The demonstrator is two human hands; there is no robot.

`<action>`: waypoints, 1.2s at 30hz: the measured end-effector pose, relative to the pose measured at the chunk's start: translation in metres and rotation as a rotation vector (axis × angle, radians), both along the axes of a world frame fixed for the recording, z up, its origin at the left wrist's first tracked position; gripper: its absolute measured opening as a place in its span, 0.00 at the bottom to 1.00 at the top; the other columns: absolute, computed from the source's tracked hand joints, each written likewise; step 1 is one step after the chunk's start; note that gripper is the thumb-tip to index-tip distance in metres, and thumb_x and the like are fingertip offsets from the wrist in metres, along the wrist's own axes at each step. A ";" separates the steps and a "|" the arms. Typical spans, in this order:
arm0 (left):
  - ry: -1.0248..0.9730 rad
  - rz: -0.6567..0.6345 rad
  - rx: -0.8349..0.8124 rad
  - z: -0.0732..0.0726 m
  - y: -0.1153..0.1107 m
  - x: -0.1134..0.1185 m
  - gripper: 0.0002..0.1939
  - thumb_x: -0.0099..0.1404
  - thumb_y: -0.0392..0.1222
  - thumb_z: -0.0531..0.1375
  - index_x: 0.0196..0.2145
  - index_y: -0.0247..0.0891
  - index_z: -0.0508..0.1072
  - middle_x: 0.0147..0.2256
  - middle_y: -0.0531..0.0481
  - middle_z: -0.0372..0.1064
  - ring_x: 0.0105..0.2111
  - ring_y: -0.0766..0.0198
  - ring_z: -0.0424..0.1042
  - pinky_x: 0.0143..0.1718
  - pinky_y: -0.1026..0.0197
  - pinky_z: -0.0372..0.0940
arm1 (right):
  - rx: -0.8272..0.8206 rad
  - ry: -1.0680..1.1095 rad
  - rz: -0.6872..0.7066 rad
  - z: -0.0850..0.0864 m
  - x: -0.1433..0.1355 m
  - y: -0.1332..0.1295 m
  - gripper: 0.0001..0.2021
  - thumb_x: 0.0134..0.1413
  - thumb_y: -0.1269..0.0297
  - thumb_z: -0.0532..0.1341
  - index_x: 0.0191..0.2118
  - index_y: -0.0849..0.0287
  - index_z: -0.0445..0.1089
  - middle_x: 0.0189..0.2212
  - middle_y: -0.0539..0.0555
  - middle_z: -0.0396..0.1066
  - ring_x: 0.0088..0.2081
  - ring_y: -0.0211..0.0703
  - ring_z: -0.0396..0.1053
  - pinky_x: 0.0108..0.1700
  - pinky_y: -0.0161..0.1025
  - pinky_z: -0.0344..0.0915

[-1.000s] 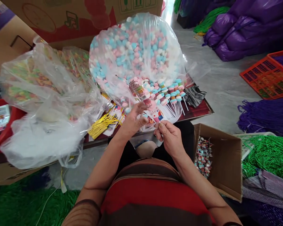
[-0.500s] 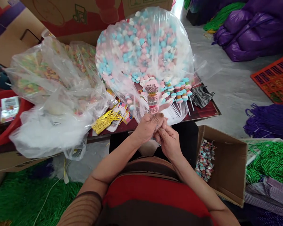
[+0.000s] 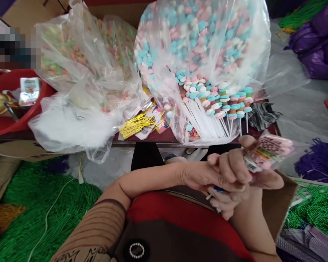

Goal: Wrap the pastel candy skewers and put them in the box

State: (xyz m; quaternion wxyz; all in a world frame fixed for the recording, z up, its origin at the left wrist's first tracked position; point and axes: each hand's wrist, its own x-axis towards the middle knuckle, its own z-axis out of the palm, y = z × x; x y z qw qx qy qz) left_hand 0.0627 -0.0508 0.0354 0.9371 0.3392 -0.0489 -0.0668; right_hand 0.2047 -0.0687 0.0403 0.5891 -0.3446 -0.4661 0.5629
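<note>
A clear-wrapped pink candy (image 3: pixel 272 149) with a printed label tilts up to the right beyond the table's front edge. My left hand (image 3: pixel 224 171) reaches across my body, its fingers curled round the lower end of the wrapper. Behind and under it, my right hand (image 3: pixel 262 180) holds the same end; the two hands overlap, hiding part of the grip. A short white stick end and something blue show below my left fingers. On the table, candy skewers (image 3: pixel 229 103) of pink, white and blue pieces lie beside white sticks (image 3: pixel 207 120) and yellow twist ties (image 3: pixel 138 123).
A large clear bag (image 3: pixel 199 40) of pink, white and blue candies stands behind the skewers. Bags (image 3: pixel 68 54) of orange-green candies lie left, near a red basin (image 3: pixel 47 91). A cardboard box (image 3: pixel 281 203) is partly behind my right arm. Green strands (image 3: pixel 65 203) cover floor at left.
Both hands have moved right and down with the wrapped candy, which has gone from upright to tilted right. The view has shifted, and the table things appear larger.
</note>
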 end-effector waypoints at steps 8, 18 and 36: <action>0.488 1.056 0.928 -0.012 0.022 -0.017 0.08 0.70 0.44 0.59 0.34 0.38 0.71 0.29 0.51 0.69 0.36 0.60 0.72 0.43 0.58 0.68 | 0.071 -0.074 -0.551 0.005 -0.040 0.002 0.07 0.54 0.62 0.71 0.38 0.47 0.75 0.31 0.47 0.75 0.34 0.43 0.76 0.58 0.53 0.72; 0.259 0.767 0.698 -0.011 0.023 -0.051 0.19 0.76 0.54 0.49 0.38 0.39 0.70 0.21 0.57 0.58 0.21 0.67 0.64 0.30 0.62 0.65 | 0.041 -0.091 -0.190 0.018 -0.038 0.022 0.09 0.49 0.62 0.75 0.38 0.48 0.81 0.30 0.49 0.80 0.31 0.42 0.78 0.40 0.42 0.80; 0.711 1.838 0.070 -0.040 0.070 -0.176 0.20 0.68 0.55 0.63 0.27 0.40 0.66 0.15 0.63 0.54 0.15 0.73 0.61 0.22 0.69 0.64 | 0.294 -1.153 0.227 -0.054 -0.148 0.137 0.11 0.60 0.73 0.60 0.39 0.56 0.81 0.42 0.57 0.80 0.45 0.49 0.75 0.50 0.45 0.69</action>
